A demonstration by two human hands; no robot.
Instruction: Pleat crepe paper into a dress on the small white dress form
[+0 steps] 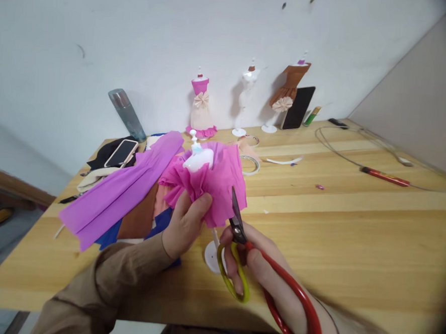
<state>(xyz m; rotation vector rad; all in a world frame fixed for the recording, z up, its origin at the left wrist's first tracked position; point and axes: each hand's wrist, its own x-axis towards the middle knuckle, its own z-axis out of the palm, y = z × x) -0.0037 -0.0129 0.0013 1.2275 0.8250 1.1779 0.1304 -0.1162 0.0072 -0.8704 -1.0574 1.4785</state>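
Observation:
Pink crepe paper (225, 182) is gathered around a small white dress form (199, 159), which stands on a round white base (213, 257) and leans a little. My left hand (185, 220) grips the bunched paper at the form's front, thumb on top. In my right hand (263, 255) is a pair of scissors (237, 231) with one red and one yellow handle. Their dark blades point up and lie at the paper's lower right edge. From this view I cannot tell whether the blades have paper between them.
Purple crepe paper (127, 191) lies over a pile of coloured sheets on the left, near a phone (121, 153) and a spray bottle (126, 113). Several small dress forms (246, 95) stand along the wall. A tape roll (250, 166) and a red-handled corded tool (384, 177) lie rightward.

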